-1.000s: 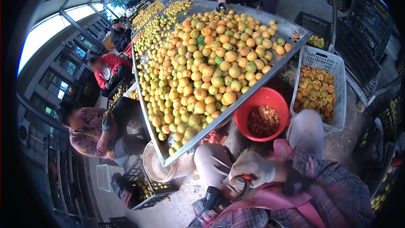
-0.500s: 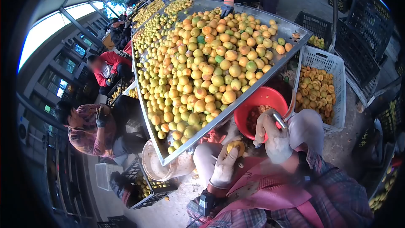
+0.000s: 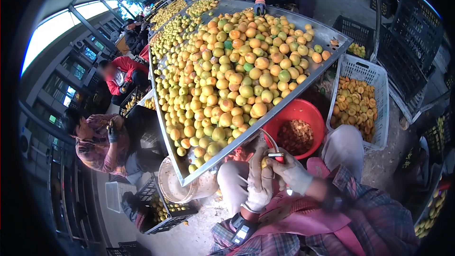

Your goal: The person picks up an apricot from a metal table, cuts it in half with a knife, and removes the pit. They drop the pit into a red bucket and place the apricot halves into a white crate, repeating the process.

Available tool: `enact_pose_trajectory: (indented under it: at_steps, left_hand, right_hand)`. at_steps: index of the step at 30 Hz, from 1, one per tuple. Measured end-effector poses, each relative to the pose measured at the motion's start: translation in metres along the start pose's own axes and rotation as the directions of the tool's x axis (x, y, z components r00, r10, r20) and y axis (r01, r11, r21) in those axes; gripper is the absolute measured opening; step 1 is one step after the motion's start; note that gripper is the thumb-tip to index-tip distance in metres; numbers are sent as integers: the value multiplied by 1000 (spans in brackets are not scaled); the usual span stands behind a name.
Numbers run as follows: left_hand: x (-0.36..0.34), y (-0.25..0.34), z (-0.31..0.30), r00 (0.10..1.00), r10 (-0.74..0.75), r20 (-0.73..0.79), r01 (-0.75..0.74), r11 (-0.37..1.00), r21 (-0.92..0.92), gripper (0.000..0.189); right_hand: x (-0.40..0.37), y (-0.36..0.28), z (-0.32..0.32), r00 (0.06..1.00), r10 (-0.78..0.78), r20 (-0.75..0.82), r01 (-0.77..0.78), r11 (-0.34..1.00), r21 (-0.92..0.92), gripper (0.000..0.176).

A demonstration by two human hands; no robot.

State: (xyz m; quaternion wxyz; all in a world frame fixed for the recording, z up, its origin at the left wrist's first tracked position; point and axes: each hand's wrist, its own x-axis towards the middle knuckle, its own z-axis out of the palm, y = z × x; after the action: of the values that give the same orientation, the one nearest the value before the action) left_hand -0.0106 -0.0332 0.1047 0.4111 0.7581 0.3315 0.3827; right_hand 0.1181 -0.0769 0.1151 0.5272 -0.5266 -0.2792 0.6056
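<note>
My gloved left hand (image 3: 259,182) is closed on a yellow apricot (image 3: 264,162), mostly hidden by my fingers. Right against it, my gloved right hand (image 3: 293,175) grips a red-handled tool (image 3: 278,156) with a thin, curved metal end that reaches up past the left fingers. Exactly where the tool meets the fruit cannot be made out. Just beyond my hands, a red basin (image 3: 318,114) holds brown pits (image 3: 296,135). The metal table (image 3: 265,125) in front carries a heap of yellow-green apricots (image 3: 227,80).
A white crate (image 3: 381,99) of split apricots stands right of the basin. Left of my knees are a pale bucket (image 3: 175,180) and a black crate (image 3: 170,220) with fruit. Co-workers sit along the table; one gloved hand (image 3: 259,7) touches its far edge.
My right hand has come left from over the basin to meet my left hand, bringing the tool to the apricot. The co-worker's hand at the far edge has shifted slightly right.
</note>
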Motion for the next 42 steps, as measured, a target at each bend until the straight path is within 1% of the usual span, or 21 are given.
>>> enact_pose_trajectory:
  at_steps: [1, 3, 6, 7, 9, 10, 13, 15, 19, 21, 25, 27, 31, 33, 34, 36, 37, 39, 40, 41, 42]
  left_hand:
    - [-2, -2, 2, 1000, 0, 0, 0, 1000, -2, 52]
    - [-8, -6, 3, 988, -149, 31, 152, 983, -102, 56]
    - [-11, -7, 4, 978, -198, 71, 208, 963, -173, 59]
    - [-10, -8, 4, 977, -199, 72, 209, 963, -173, 59]
    - [-9, -11, 3, 993, -98, 73, 105, 990, -97, 66]
    - [-8, -9, 3, 993, -97, 73, 104, 990, -98, 66]
    - [-7, 1, 4, 985, -151, 84, 164, 969, -182, 67]
    - [-9, 4, 4, 958, -265, 112, 285, 921, -264, 63]
    - [-11, -4, 8, 947, -307, 95, 321, 896, -307, 57]
    - [-14, -11, 14, 961, -275, 22, 272, 929, -251, 48]
    - [-17, -12, 18, 951, -309, -34, 299, 939, -168, 41]
    - [-19, -16, 20, 947, -314, -59, 306, 944, -123, 38]
    - [-21, -15, 22, 919, -389, -63, 374, 912, -169, 34]
    - [-20, -10, 23, 897, -435, -72, 415, 888, -199, 31]
    - [-21, -11, 23, 897, -437, -72, 416, 887, -201, 31]
    - [-23, -16, 22, 887, -459, -60, 442, 878, -183, 30]
    - [-24, -20, 23, 885, -461, -58, 445, 877, -184, 30]
    - [-25, -28, 23, 937, -347, -31, 337, 925, -176, 40]
    - [-24, -25, 21, 937, -347, -30, 337, 925, -178, 40]
    - [-23, -19, 15, 922, -383, 62, 386, 890, -242, 41]
    - [-21, -12, 9, 899, -409, 155, 438, 848, -299, 42]
  right_hand:
    - [1, 3, -1, 1000, 0, -1, 0, 1000, -2, 33]
    - [4, 9, -5, 998, 55, 17, -55, 998, 26, 41]
    - [6, 10, -8, 996, 77, 32, -77, 997, 3, 40]
    - [6, 11, -8, 996, 78, 31, -78, 997, 4, 40]
    - [8, 14, -9, 997, 59, 54, -65, 991, 117, 35]
    - [9, 17, -11, 997, 59, 53, -65, 991, 117, 35]
    - [11, 22, -13, 995, 90, 39, -94, 991, 97, 36]
    - [10, 21, -11, 988, 152, 3, -152, 986, 64, 39]
    - [14, 32, -15, 990, 134, 44, -135, 991, 14, 37]
    - [26, 54, -13, 996, -79, 49, 79, 997, 2, 31]
    - [20, 48, -12, 996, -89, 23, 90, 994, -60, 28]
    - [25, 60, -16, 978, -201, 58, 207, 970, -126, 41]
    - [18, 46, -13, 981, -160, 111, 174, 976, -134, 45]
    - [20, 54, -13, 957, -259, 127, 271, 959, -82, 51]
    - [22, 62, -15, 958, -257, 127, 269, 960, -84, 51]
    - [27, 80, -18, 959, -271, 88, 284, 930, -234, 55]
    - [28, 83, -18, 960, -268, 86, 281, 931, -235, 55]
    - [29, 84, -19, 902, -427, 61, 413, 817, -402, 54]
    - [21, 63, -17, 903, -426, 60, 412, 816, -405, 54]
    - [7, 25, -12, 995, -100, 29, 105, 952, -286, 52]
    - [-1, 4, -10, 970, 238, 43, -228, 960, -160, 51]
